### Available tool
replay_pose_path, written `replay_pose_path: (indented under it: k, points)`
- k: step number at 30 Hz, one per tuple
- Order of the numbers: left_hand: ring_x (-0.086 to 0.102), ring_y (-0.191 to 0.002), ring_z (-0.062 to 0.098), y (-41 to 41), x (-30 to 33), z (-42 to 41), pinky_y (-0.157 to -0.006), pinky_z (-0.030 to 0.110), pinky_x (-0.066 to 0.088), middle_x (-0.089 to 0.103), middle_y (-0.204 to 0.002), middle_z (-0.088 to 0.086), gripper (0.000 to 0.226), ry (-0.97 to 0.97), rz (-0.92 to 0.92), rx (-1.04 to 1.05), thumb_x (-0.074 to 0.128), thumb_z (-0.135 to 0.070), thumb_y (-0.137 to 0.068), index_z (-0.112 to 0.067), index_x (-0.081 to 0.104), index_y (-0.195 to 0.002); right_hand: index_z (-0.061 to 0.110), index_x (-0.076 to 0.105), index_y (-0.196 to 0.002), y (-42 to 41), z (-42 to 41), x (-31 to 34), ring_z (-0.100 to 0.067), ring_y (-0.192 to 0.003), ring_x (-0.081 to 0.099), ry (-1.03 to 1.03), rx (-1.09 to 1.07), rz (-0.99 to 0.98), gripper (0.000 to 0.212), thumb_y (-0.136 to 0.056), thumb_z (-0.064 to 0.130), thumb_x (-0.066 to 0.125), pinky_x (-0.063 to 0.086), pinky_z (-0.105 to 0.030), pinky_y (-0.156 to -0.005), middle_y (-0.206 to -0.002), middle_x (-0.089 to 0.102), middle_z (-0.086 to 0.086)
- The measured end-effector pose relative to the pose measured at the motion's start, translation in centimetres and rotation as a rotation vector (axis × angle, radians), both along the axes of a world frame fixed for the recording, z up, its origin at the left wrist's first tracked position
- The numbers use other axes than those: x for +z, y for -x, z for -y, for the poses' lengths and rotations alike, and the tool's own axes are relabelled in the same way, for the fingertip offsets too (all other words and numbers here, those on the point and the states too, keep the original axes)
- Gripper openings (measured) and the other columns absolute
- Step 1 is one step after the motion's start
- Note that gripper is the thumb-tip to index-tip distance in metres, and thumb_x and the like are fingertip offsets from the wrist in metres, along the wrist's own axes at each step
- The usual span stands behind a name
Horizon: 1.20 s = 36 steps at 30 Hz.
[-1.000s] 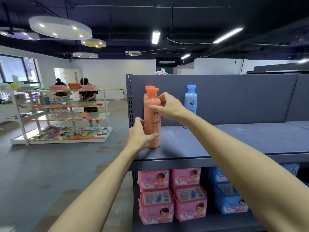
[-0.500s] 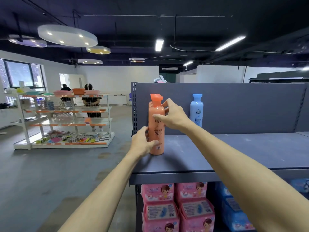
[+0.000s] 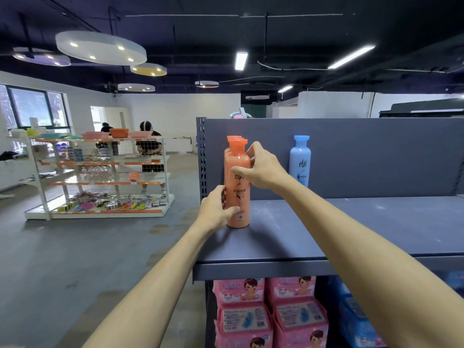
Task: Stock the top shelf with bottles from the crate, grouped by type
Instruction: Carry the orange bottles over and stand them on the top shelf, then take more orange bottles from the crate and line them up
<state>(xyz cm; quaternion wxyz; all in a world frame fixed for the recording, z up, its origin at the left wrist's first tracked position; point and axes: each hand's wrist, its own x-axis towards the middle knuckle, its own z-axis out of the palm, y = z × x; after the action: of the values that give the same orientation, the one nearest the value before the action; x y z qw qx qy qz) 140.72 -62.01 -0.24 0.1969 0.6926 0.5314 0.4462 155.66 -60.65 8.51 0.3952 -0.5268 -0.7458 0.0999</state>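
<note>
Both hands are on the front orange bottle (image 3: 238, 187), which stands upright at the left end of the top shelf (image 3: 351, 229) at the head of a row of like bottles: the left hand (image 3: 218, 209) curls round its lower body from nine o'clock, and the right hand (image 3: 261, 169) pinches its shoulder from three o'clock. The step looks like squaring this bottle into its group. Next, I judge, both hands let go and fetch another from the crate, which is out of view; a lone blue bottle (image 3: 300, 160) stands well apart at three o'clock.

Bright ceiling strip lights (image 3: 241, 61), sharp centre, edges perhaps warped.
</note>
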Motion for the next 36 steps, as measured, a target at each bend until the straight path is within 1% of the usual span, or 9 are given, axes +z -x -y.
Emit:
replay_pose_path:
  k: [5, 8, 10, 15, 21, 26, 31, 34, 36]
  points:
    - [0.062, -0.112, 0.02, -0.1, 0.5, 0.8, -0.097, 0.032, 0.048, 0.064, -0.122, -0.001, 0.055, 0.059, -0.052, 0.021, 0.077, -0.018, -0.08, -0.016, 0.052, -0.128, 0.016, 0.042, -0.111, 0.2, 0.8, -0.2, -0.024, -0.096, 0.058, -0.003, -0.02, 0.015, 0.045, -0.085, 0.039, 0.07, 0.049, -0.032, -0.072, -0.11, 0.058, -0.009]
    - [0.054, -0.12, 0.024, -0.3, 0.7, 3.2, -0.087, 0.024, 0.039, 0.059, -0.127, 0.004, 0.061, 0.069, -0.097, 0.082, 0.078, -0.023, -0.08, -0.01, 0.048, -0.131, 0.017, 0.043, -0.129, -0.9, 2.9, -0.6, -0.021, -0.095, 0.064, 0.081, -0.026, -0.058, 0.063, -0.083, 0.051, 0.069, 0.055, -0.034, -0.078, -0.113, 0.061, -0.002]
    - [0.054, -0.119, 0.023, -0.5, 0.3, 5.6, -0.086, 0.026, 0.04, 0.06, -0.127, 0.004, 0.059, -0.036, -0.138, 0.109, 0.076, -0.026, -0.08, -0.011, 0.049, -0.129, 0.022, 0.044, -0.133, -2.9, 5.4, -1.8, -0.018, -0.092, 0.067, 0.102, -0.058, -0.113, 0.069, -0.08, 0.056, 0.071, 0.059, -0.038, -0.082, -0.109, 0.063, 0.004]
    - [0.061, -0.105, 0.009, -4.5, -3.4, 10.8, -0.093, 0.028, 0.05, 0.065, -0.111, -0.005, 0.036, -0.214, -0.054, -0.176, 0.069, -0.021, -0.083, -0.017, 0.057, -0.118, 0.023, 0.057, -0.115, -8.5, 12.3, -6.2, -0.014, -0.075, 0.073, 0.106, -0.165, -0.189, 0.046, -0.079, 0.044, 0.077, 0.062, -0.038, -0.074, -0.091, 0.071, 0.006]
    - [0.062, -0.104, 0.011, -15.0, -10.0, 15.1, -0.091, 0.035, 0.051, 0.065, -0.11, -0.008, 0.036, -0.236, -0.122, -0.5, 0.061, -0.026, -0.079, -0.021, 0.058, -0.115, 0.022, 0.059, -0.112, -15.9, 19.5, -13.5, -0.01, -0.082, 0.068, 0.126, -0.399, -0.064, 0.037, -0.082, 0.038, 0.074, 0.053, -0.03, -0.082, -0.087, 0.073, 0.008]
    - [0.064, -0.1, 0.017, -21.8, -20.5, 16.8, -0.086, 0.039, 0.052, 0.067, -0.106, -0.005, 0.037, 0.077, -0.287, -0.597, 0.061, -0.033, -0.077, -0.022, 0.055, -0.112, 0.023, 0.058, -0.111, -23.1, 23.6, -23.5, -0.006, -0.076, 0.067, 0.328, -0.478, -0.137, 0.035, -0.083, 0.037, 0.073, 0.052, -0.025, -0.077, -0.084, 0.072, 0.009]
    - [0.063, -0.085, 0.015, -26.0, -32.3, 20.0, -0.081, 0.037, 0.053, 0.066, -0.09, -0.009, 0.03, 0.488, -0.404, -0.543, 0.069, -0.028, -0.078, -0.022, 0.057, -0.105, 0.021, 0.058, -0.107, -29.6, 26.5, -36.6, -0.013, -0.077, 0.067, 0.672, -0.478, -0.194, 0.033, -0.082, 0.034, 0.075, 0.055, -0.038, -0.084, -0.081, 0.073, 0.006]
    - [0.064, -0.082, 0.018, -27.0, -38.6, 22.4, -0.08, 0.036, 0.054, 0.066, -0.086, -0.008, 0.028, 0.728, -0.421, -0.453, 0.069, -0.023, -0.076, -0.019, 0.059, -0.102, 0.018, 0.059, -0.111, -32.3, 28.5, -44.2, -0.014, -0.087, 0.063, 0.913, -0.45, -0.153, 0.035, -0.083, 0.032, 0.075, 0.046, -0.026, -0.082, -0.086, 0.072, 0.003]
    - [0.066, -0.084, 0.021, -27.1, -42.4, 24.0, -0.081, 0.036, 0.054, 0.068, -0.088, -0.004, 0.028, 0.867, -0.434, -0.385, 0.069, -0.02, -0.077, -0.017, 0.06, -0.103, 0.016, 0.06, -0.113, -33.6, 29.8, -48.5, -0.02, -0.092, 0.062, 1.064, -0.439, -0.129, 0.037, -0.083, 0.031, 0.074, 0.043, -0.025, -0.079, -0.093, 0.069, -0.004]
